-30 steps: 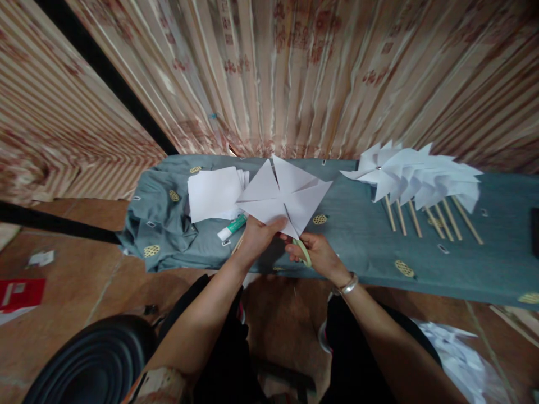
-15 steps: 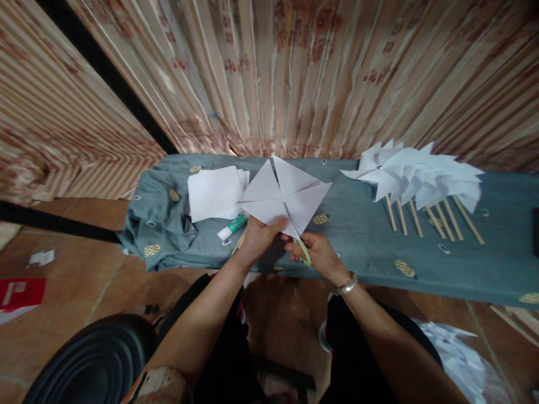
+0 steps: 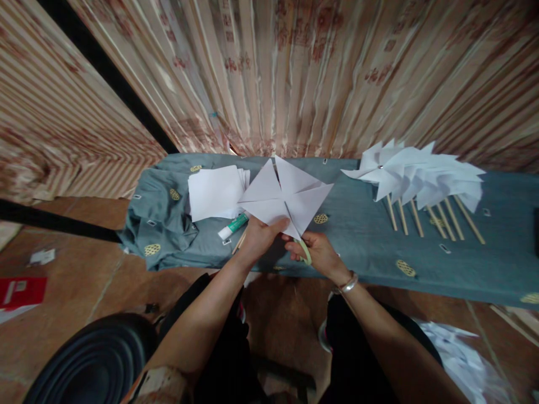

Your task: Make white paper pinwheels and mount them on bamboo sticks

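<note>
Head view: left hand [image 3: 260,235] pinches white cut sheet [image 3: 307,199] near its lower edge, thumb on top, fingers underneath. Sheet is held over the cloth-covered table [image 3: 362,241], between paper stack [image 3: 214,191] and pinwheels [image 3: 421,168], with slits running from corners toward the middle. Right hand [image 3: 320,253] curled round pale green handle of scissors [image 3: 306,253], at sheet's near corner; blade opening can't be told, mostly hidden. Glue stick [image 3: 233,226] lies just beside left hand, below stack. Pinwheels overlap in a row, wooden sticks [image 3: 414,217] pointing toward the person.
</note>
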Action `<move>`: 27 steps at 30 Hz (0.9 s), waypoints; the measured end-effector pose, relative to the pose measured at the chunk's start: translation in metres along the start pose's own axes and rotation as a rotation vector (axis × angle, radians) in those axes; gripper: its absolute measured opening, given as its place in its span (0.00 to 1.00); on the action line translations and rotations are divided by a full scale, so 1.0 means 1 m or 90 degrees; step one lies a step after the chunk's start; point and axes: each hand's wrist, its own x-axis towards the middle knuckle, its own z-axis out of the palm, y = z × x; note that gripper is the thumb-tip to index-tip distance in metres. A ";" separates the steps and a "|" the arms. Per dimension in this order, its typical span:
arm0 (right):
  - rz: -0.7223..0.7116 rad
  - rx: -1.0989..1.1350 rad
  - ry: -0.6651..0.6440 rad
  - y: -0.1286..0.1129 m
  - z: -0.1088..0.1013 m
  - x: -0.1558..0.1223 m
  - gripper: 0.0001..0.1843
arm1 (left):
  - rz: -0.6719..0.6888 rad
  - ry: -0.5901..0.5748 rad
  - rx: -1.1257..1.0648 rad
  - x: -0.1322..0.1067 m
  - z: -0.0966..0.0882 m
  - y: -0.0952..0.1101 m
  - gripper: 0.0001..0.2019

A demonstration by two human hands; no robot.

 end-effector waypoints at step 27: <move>-0.069 -0.563 0.032 0.008 -0.053 -0.040 0.21 | -0.046 0.042 -0.066 0.010 -0.013 0.009 0.14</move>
